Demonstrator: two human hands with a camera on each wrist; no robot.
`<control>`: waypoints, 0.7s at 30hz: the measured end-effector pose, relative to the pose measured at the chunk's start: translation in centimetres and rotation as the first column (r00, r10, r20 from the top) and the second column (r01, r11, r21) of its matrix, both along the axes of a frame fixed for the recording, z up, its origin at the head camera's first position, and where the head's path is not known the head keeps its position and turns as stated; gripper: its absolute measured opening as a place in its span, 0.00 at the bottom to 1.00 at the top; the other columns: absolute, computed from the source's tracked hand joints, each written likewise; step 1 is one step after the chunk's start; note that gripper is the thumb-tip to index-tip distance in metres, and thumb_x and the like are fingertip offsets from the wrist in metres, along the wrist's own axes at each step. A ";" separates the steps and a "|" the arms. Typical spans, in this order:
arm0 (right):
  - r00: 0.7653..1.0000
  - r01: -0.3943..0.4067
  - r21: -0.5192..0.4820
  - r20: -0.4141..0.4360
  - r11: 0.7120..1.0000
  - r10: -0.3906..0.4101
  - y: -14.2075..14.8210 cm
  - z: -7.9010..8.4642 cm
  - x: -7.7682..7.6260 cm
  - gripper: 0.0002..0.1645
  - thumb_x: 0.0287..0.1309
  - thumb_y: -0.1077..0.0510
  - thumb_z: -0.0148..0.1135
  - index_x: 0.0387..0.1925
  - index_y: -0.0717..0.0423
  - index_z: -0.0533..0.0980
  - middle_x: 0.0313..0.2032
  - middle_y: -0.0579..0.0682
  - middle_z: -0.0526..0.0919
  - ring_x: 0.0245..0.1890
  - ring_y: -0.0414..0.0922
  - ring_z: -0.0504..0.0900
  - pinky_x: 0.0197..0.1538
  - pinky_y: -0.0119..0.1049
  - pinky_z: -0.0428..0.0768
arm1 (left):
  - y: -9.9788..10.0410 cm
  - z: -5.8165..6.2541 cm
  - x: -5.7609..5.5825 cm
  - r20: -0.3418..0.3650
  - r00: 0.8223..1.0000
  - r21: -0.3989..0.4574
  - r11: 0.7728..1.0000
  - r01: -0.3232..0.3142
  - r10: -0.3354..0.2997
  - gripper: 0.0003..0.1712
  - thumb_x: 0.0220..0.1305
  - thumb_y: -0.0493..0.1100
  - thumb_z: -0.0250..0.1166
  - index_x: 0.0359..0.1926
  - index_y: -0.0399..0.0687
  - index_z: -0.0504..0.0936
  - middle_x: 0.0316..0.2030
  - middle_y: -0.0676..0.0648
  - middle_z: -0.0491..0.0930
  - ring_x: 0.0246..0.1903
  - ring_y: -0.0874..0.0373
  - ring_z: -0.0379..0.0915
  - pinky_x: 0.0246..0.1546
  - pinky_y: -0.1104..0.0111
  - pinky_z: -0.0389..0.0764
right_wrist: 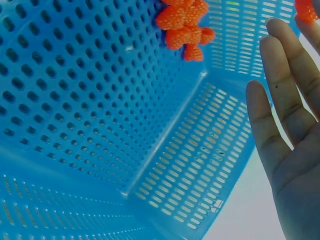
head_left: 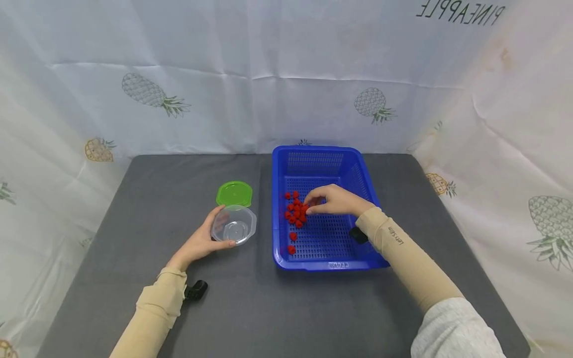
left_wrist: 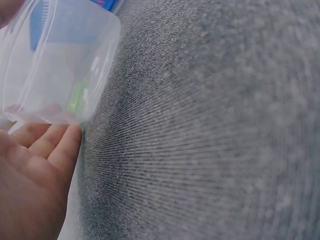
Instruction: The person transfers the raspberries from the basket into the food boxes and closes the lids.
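Note:
My left hand (head_left: 200,242) holds a clear plastic tub (head_left: 235,226), thumb on its near side and fingers round the far side. In the left wrist view, fingertips touch the wall of the tub (left_wrist: 60,65) close to the grey cloth. My right hand (head_left: 333,200) is over the blue basket (head_left: 322,263), and it pinches one red raspberry (right_wrist: 306,10) at the top right of the right wrist view. A cluster of several raspberries (head_left: 295,214) lies on the left part of the basket floor.
A green lid (head_left: 235,193) lies flat just behind the tub. The basket's raised walls surround the raspberries. Grey cloth (head_left: 233,308) covers the table, and a pineapple-print curtain (head_left: 250,114) hangs behind it and at both sides.

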State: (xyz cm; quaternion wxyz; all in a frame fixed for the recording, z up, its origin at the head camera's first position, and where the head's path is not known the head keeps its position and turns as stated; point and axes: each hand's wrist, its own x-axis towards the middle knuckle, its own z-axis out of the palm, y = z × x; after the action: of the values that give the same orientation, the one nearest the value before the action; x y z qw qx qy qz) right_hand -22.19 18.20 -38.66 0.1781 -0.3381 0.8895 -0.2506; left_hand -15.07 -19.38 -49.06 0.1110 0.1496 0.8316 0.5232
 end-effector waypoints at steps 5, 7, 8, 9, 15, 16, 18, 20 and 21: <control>1.000 0.023 -0.019 -0.003 1.000 -0.023 0.0 0.6 -0.4 0.20 0.56 0.45 0.63 0.46 0.51 0.80 0.40 0.42 0.83 0.39 0.38 0.80 0.49 0.41 0.79 | 0.0 -0.3 0.0 0.011 1.000 0.056 0.998 0.023 -0.024 0.57 0.50 0.42 0.72 0.72 0.49 0.42 0.67 0.33 0.58 0.65 0.35 0.57 0.65 0.46 0.59; 0.999 0.046 -0.038 -0.008 0.998 -0.046 0.1 0.9 -0.5 0.18 0.56 0.45 0.63 0.45 0.48 0.80 0.39 0.42 0.83 0.39 0.38 0.80 0.48 0.40 0.79 | 0.0 -0.3 0.0 0.011 1.000 0.056 0.998 0.023 -0.024 0.57 0.50 0.42 0.72 0.72 0.50 0.42 0.67 0.33 0.58 0.65 0.35 0.57 0.65 0.46 0.59; 0.998 0.059 -0.045 -0.013 0.997 -0.060 0.2 1.1 -0.6 0.17 0.56 0.45 0.63 0.44 0.46 0.80 0.38 0.41 0.83 0.39 0.37 0.79 0.48 0.39 0.79 | 0.0 -0.2 -0.1 0.011 1.000 0.057 0.998 0.023 -0.024 0.57 0.50 0.43 0.72 0.72 0.51 0.42 0.67 0.33 0.58 0.65 0.35 0.57 0.65 0.47 0.59; 0.997 0.068 -0.052 -0.019 0.996 -0.069 0.2 1.2 -0.7 0.16 0.56 0.45 0.63 0.44 0.45 0.80 0.38 0.41 0.83 0.39 0.37 0.79 0.47 0.39 0.79 | 0.0 -0.2 -0.1 0.010 1.000 0.056 0.998 0.022 -0.023 0.57 0.50 0.43 0.72 0.72 0.51 0.42 0.67 0.33 0.58 0.65 0.35 0.57 0.66 0.47 0.59; 0.995 0.094 -0.092 -0.033 0.991 -0.097 0.6 2.3 -0.5 0.16 0.55 0.42 0.62 0.44 0.41 0.79 0.40 0.41 0.83 0.41 0.38 0.79 0.48 0.40 0.78 | 0.0 0.1 -0.1 0.002 1.000 0.049 0.998 0.027 -0.027 0.58 0.49 0.42 0.72 0.72 0.49 0.42 0.66 0.33 0.59 0.65 0.36 0.58 0.65 0.48 0.59; 0.994 0.099 -0.096 -0.038 0.990 -0.103 0.7 2.5 -0.4 0.16 0.55 0.42 0.62 0.44 0.41 0.79 0.41 0.41 0.83 0.41 0.38 0.79 0.48 0.40 0.78 | 0.1 0.1 0.0 0.003 1.000 0.049 0.998 0.030 -0.030 0.58 0.50 0.42 0.72 0.72 0.48 0.42 0.66 0.33 0.59 0.65 0.36 0.58 0.65 0.48 0.59; 0.992 0.112 -0.103 -0.052 0.988 -0.118 1.0 2.9 -0.1 0.17 0.55 0.42 0.62 0.45 0.41 0.79 0.43 0.41 0.83 0.42 0.39 0.79 0.48 0.41 0.78 | 0.1 0.2 0.0 0.000 0.999 0.052 0.998 0.036 -0.036 0.58 0.49 0.42 0.72 0.71 0.47 0.42 0.66 0.32 0.60 0.65 0.35 0.58 0.65 0.48 0.60; 0.989 0.120 -0.105 -0.074 0.987 -0.128 1.1 3.3 0.1 0.18 0.55 0.42 0.62 0.46 0.42 0.79 0.44 0.42 0.83 0.43 0.40 0.79 0.48 0.42 0.78 | 0.1 0.2 0.0 -0.003 0.999 0.057 0.997 0.042 -0.042 0.58 0.49 0.41 0.72 0.71 0.46 0.42 0.66 0.32 0.60 0.65 0.36 0.57 0.65 0.48 0.59; 0.988 0.122 -0.105 -0.086 0.987 -0.132 1.1 3.5 0.2 0.18 0.55 0.42 0.62 0.46 0.42 0.79 0.45 0.42 0.83 0.43 0.40 0.79 0.48 0.42 0.78 | 0.0 0.2 0.0 -0.004 0.999 0.062 0.997 0.044 -0.044 0.58 0.49 0.41 0.72 0.71 0.46 0.42 0.66 0.32 0.60 0.65 0.36 0.57 0.66 0.48 0.59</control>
State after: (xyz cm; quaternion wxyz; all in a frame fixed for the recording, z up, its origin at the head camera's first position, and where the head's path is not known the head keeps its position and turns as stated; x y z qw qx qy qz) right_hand -22.04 19.31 -35.14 0.1034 -0.3003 0.9030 -0.2892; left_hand -15.09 -19.36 -48.84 0.1167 0.1718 0.8117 0.5458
